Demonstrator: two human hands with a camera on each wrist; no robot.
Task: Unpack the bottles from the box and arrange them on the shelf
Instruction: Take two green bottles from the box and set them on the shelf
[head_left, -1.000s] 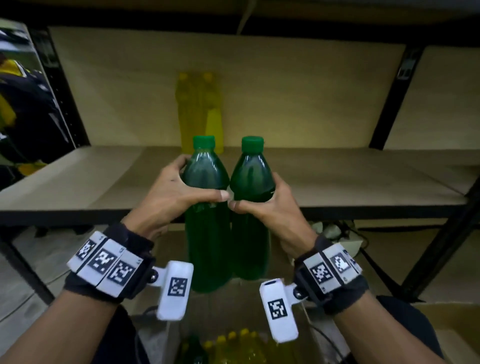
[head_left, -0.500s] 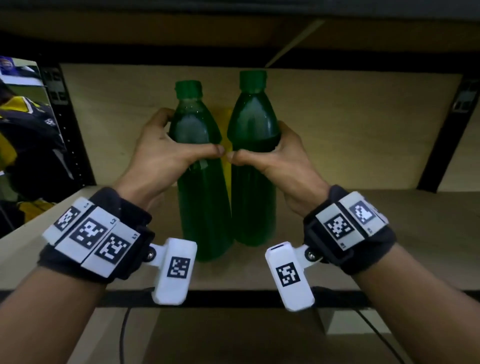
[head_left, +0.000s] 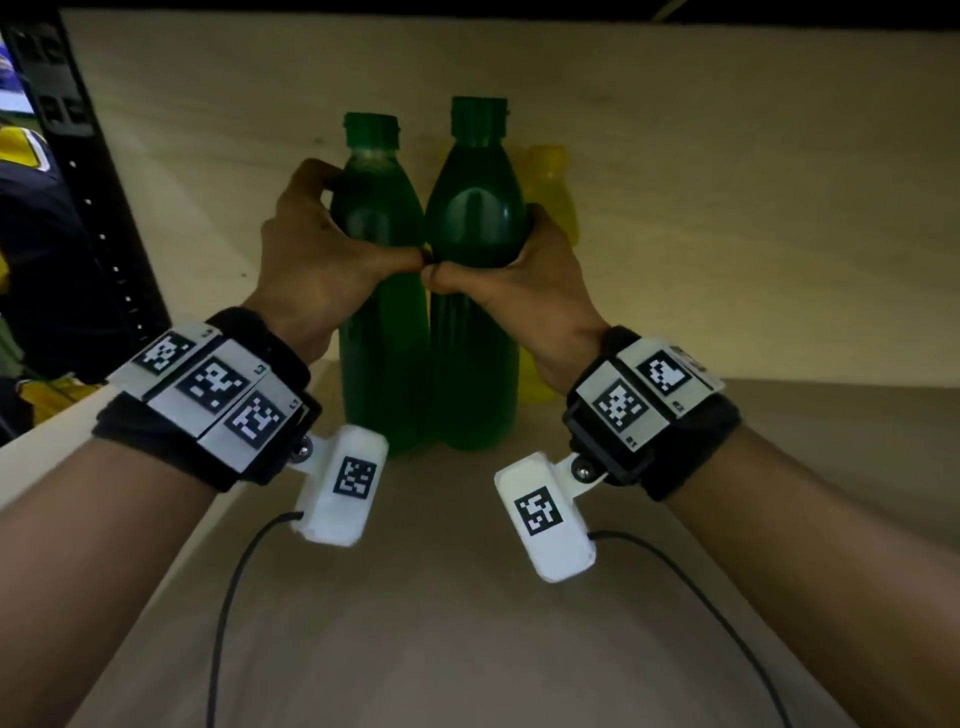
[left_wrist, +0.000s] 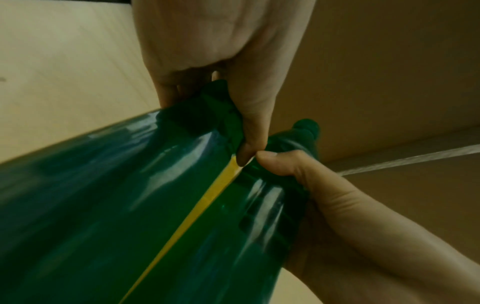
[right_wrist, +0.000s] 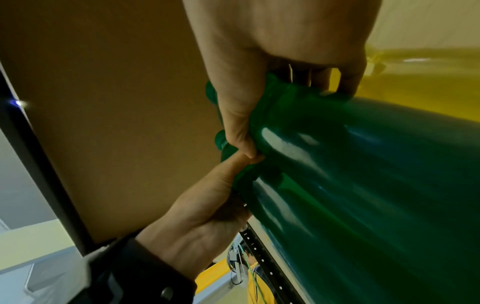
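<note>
The left hand (head_left: 317, 260) wraps its fingers and thumb round the shoulder of the left green bottle (head_left: 376, 332), and the right hand (head_left: 511, 283) grips the right green bottle (head_left: 475, 312) the same way, the two thumb tips meeting between them. Both bottles stand upright, side by side and almost touching, on the shelf (head_left: 467, 623) near its back panel, well in from the front edge. A yellow bottle (head_left: 548, 197) stands just behind the right green one, against the back panel, and a black upright post (head_left: 98, 208) runs along the shelf's left edge.
</note>
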